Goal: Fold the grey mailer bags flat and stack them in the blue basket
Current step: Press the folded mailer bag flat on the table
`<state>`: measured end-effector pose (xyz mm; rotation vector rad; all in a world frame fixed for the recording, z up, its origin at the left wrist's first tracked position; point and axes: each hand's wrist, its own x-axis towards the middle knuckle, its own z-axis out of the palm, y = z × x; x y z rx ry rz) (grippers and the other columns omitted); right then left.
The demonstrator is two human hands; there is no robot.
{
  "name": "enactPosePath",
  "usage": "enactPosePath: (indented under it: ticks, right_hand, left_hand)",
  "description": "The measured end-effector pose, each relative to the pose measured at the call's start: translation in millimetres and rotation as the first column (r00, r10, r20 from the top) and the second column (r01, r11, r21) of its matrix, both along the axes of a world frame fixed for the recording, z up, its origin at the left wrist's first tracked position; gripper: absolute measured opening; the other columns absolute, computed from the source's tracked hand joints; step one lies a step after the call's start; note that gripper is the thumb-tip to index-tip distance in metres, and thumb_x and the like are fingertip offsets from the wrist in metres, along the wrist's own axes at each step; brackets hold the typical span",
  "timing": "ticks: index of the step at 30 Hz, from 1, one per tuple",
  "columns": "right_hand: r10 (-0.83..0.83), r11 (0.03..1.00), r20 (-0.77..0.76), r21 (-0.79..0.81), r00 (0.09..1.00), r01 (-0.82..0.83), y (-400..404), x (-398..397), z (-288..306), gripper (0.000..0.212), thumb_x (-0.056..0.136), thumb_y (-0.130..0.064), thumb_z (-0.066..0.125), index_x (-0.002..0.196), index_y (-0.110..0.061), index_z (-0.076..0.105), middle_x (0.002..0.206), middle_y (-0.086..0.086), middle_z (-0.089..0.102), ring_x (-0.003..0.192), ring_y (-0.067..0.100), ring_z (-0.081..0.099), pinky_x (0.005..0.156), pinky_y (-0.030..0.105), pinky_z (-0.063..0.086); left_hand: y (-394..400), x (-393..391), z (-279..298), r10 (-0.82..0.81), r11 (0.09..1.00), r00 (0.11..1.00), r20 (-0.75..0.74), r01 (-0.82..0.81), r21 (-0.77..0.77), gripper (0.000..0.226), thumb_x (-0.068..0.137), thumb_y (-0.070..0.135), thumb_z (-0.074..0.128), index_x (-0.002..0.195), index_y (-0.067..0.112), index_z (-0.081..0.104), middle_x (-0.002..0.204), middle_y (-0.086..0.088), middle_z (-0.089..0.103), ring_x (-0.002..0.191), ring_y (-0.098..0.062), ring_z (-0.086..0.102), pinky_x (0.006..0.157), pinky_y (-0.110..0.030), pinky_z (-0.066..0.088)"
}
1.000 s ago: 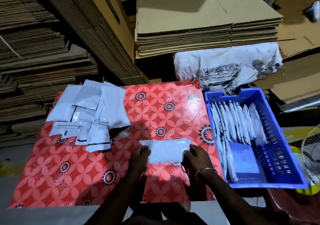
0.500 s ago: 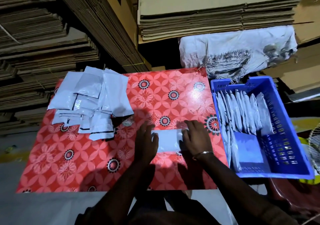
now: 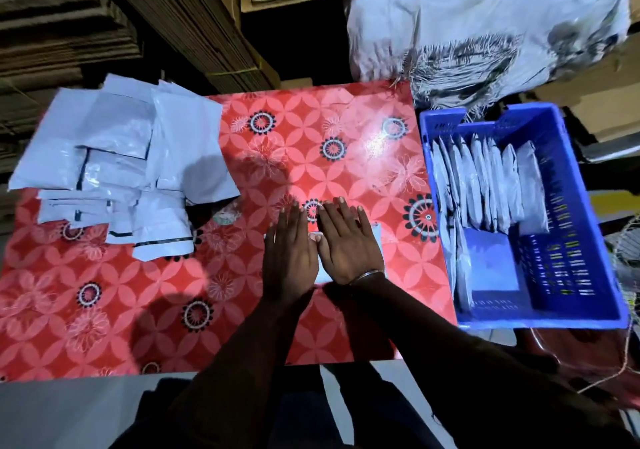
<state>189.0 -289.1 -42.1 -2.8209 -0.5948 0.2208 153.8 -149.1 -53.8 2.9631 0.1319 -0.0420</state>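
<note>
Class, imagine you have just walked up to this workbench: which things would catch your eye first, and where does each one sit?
First, the red flower-patterned tablecloth, with the left hand and right hand pressed flat side by side on a folded mailer bag near its middle. Next, the blue basket at the table's right edge, holding a row of folded bags standing on edge. A loose heap of unfolded grey mailer bags fills the far left corner.

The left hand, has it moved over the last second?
Yes. The left hand slid from the bag's left edge onto it, toward the basket, now flat beside the right hand.
</note>
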Motion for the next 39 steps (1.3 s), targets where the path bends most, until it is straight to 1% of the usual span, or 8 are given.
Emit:
enactPosePath:
  ticks: [3, 6, 10, 14, 18, 27, 35, 39]
  right_hand:
    - [-0.004, 1.0, 0.006, 0.0, 1.0, 0.004, 1, 1, -7, 0.06, 0.103, -0.04, 0.031, 0.157, -0.014, 0.032, 0.165, 0.001, 0.029, 0.156, 0.022, 0.011, 0.125, 0.05, 0.012]
    - [-0.02, 1.0, 0.028, -0.01, 0.999, 0.02, 3, 1, -12, 0.06, 0.103, -0.04, 0.033, 0.157, -0.015, 0.034, 0.164, 0.001, 0.03, 0.156, 0.022, 0.013, 0.125, 0.049, 0.014]
    - [-0.026, 1.0, 0.053, -0.01, 0.998, 0.027, 5, 4, -16, 0.06, 0.102, -0.04, 0.034, 0.158, -0.017, 0.032, 0.165, -0.001, 0.028, 0.156, 0.022, 0.012, 0.125, 0.047, 0.014]
    - [-0.019, 1.0, 0.088, -0.017, 0.996, 0.021, 3, 4, -18, 0.059, 0.104, -0.039, 0.032, 0.159, -0.017, 0.029, 0.166, 0.0, 0.025, 0.156, 0.022, 0.009, 0.125, 0.046, 0.013]
    - [-0.015, 0.999, 0.085, -0.049, 0.996, 0.019, 5, 4, -19, 0.059, 0.105, -0.039, 0.03, 0.159, -0.017, 0.029, 0.167, 0.0, 0.022, 0.157, 0.022, 0.006, 0.125, 0.046, 0.012]
    - [-0.009, 0.997, 0.102, -0.078, 0.995, 0.017, 6, 2, -18, 0.058, 0.104, -0.038, 0.027, 0.158, -0.016, 0.031, 0.167, 0.0, 0.023, 0.157, 0.022, 0.009, 0.125, 0.046, 0.015]
    - [-0.015, 0.997, 0.1, -0.075, 0.995, 0.023, 7, 1, -16, 0.059, 0.103, -0.037, 0.023, 0.158, -0.018, 0.031, 0.166, -0.001, 0.025, 0.157, 0.022, 0.009, 0.124, 0.045, 0.016]
    - [-0.014, 0.998, 0.102, -0.057, 0.995, 0.02, 7, 0, -17, 0.058, 0.103, -0.038, 0.025, 0.158, -0.018, 0.031, 0.166, -0.001, 0.025, 0.157, 0.022, 0.008, 0.125, 0.045, 0.016]
  left_hand:
    - [-2, -2, -6, 0.013, 0.999, 0.999, 0.03, -0.014, 0.034, 0.057, 0.109, 0.031, 0.027, 0.162, 0.013, 0.02, 0.17, -0.006, 0.019, 0.156, -0.024, 0.02, 0.125, -0.044, 0.021]
    - [-3, -6, -9, 0.022, 0.998, 0.997, 0.072, -0.026, 0.06, 0.057, 0.111, 0.032, 0.025, 0.163, 0.011, 0.014, 0.171, -0.006, 0.014, 0.158, -0.023, 0.014, 0.125, -0.046, 0.023]
    - [-5, -7, -8, 0.005, 0.997, 0.999, 0.053, -0.009, 0.076, 0.058, 0.112, 0.031, 0.02, 0.163, 0.008, 0.004, 0.172, -0.007, 0.002, 0.159, -0.025, 0.001, 0.125, -0.048, 0.02]
    - [-7, -2, -8, 0.026, 0.998, 0.998, 0.061, -0.029, 0.047, 0.058, 0.111, 0.032, 0.024, 0.163, 0.01, 0.011, 0.172, -0.005, 0.005, 0.159, -0.023, 0.001, 0.125, -0.047, 0.02]
    - [-5, 1, -14, 0.062, 0.997, 0.998, 0.029, -0.063, 0.042, 0.061, 0.109, 0.034, 0.029, 0.164, 0.014, 0.011, 0.172, -0.002, 0.004, 0.159, -0.019, 0.0, 0.127, -0.044, 0.016]
    - [-3, 2, -19, 0.034, 0.998, 0.999, -0.034, -0.032, 0.061, 0.062, 0.108, 0.037, 0.015, 0.164, 0.015, 0.0, 0.172, -0.002, -0.008, 0.158, -0.019, -0.009, 0.127, -0.045, 0.013]
    - [-1, 2, -19, 0.025, 0.998, 1.0, -0.002, -0.024, 0.064, 0.062, 0.108, 0.036, 0.018, 0.164, 0.015, 0.004, 0.172, -0.002, -0.004, 0.159, -0.019, -0.006, 0.127, -0.043, 0.013]
    - [0, 0, -19, 0.0, 0.998, 1.0, 0.014, -0.001, 0.07, 0.061, 0.109, 0.037, 0.013, 0.163, 0.012, 0.001, 0.172, -0.005, -0.005, 0.159, -0.021, -0.006, 0.128, -0.043, 0.011]
